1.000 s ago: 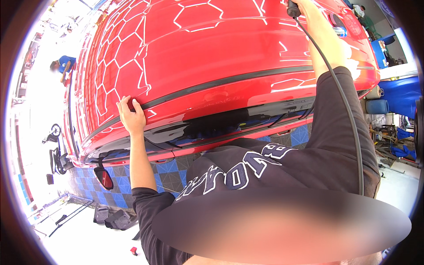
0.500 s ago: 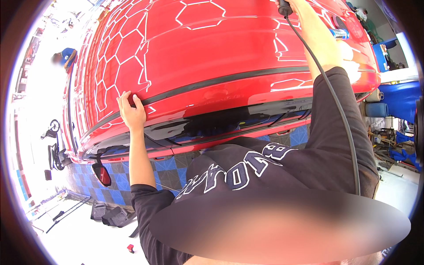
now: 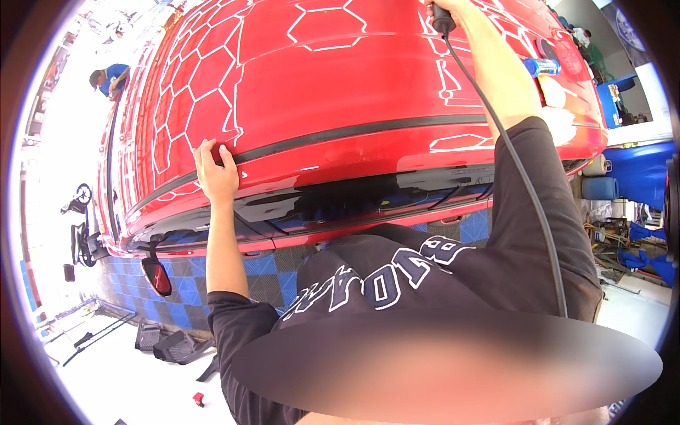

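1 head view: left of 2 side-by-side fisheyes, head-worn, upright, facing down and outward. Wearer's dark T-shirt (image 3: 361,249) spans the near lower field; red car roof (image 3: 340,85) farther off, upper half; checkered floor tiles (image 3: 188,283) farther still. Straight edges bow toward rim.

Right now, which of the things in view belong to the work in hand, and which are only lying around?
In use:
black corded tool, in the right grip
red car, under the left grip
perhaps the blue container on the car

Apparently just lying about:
dark ribbed mats
small red object
blue barrel
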A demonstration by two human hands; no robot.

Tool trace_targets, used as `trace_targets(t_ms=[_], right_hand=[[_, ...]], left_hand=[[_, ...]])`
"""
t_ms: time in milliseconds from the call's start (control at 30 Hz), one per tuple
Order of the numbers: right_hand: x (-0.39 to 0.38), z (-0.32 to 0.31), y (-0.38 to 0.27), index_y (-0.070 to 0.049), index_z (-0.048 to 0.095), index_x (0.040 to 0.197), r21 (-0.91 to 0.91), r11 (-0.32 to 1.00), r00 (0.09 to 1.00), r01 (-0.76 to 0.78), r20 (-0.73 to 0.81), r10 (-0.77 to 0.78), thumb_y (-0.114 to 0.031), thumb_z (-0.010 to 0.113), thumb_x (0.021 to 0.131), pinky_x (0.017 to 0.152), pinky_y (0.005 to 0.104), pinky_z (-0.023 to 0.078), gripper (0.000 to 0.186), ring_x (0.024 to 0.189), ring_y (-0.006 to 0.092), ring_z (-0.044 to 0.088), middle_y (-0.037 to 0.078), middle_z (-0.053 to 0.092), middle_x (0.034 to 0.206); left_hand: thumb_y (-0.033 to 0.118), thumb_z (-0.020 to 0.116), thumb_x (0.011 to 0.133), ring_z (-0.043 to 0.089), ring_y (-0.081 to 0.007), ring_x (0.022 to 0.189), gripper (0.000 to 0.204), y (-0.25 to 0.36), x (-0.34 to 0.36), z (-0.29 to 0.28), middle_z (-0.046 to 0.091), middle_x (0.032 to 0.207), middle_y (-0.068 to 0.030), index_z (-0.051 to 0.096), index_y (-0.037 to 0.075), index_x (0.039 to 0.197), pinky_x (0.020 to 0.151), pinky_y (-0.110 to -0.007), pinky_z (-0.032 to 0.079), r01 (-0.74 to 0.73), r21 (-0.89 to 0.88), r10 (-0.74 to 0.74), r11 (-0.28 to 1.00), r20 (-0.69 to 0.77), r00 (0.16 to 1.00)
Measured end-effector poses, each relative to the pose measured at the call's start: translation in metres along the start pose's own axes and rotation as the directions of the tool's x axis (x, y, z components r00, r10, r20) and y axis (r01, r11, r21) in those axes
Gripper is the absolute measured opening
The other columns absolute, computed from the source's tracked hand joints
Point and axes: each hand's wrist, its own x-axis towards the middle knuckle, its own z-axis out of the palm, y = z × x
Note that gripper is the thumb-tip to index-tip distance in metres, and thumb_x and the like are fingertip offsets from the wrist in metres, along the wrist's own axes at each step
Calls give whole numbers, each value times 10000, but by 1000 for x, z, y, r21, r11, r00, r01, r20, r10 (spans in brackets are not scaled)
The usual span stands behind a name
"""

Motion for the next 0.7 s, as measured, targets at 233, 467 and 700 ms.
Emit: trace_targets(t_ms=[233, 467, 700], right_hand=[[4, 29, -17, 28, 744, 880, -49, 998, 999, 35, 41, -33, -144, 752, 839, 529, 467, 575, 177, 603, 318, 698, 177, 714, 737], [7, 56, -29, 21, 732, 863, -55, 994, 990, 98, 102, -92, -125, 750, 821, 517, 447, 559, 153, 589, 299, 691, 168, 709, 723], [2, 91, -40, -12, 708, 831, 2, 986, 970, 166, 181, -164, -106, 740, 794, 517, 426, 550, 106, 567, 268, 673, 136, 676, 671]], left_hand=[[123, 649, 982, 631, -387, 1255, 246, 8, 1, -2, 689, 1217, -189, 662, -2, 1194, 1192, -539, 424, -5, -8, 5, 1000, 0, 1000], [110, 662, 975, 639, -374, 1240, 226, 19, 0, -2, 687, 1193, -162, 661, 8, 1176, 1192, -560, 423, -18, -22, 17, 1000, -37, 999], [105, 670, 964, 648, -379, 1198, 234, 22, -1, 0, 684, 1197, -167, 661, 5, 1175, 1193, -566, 423, -64, -58, 61, 996, -62, 996]])
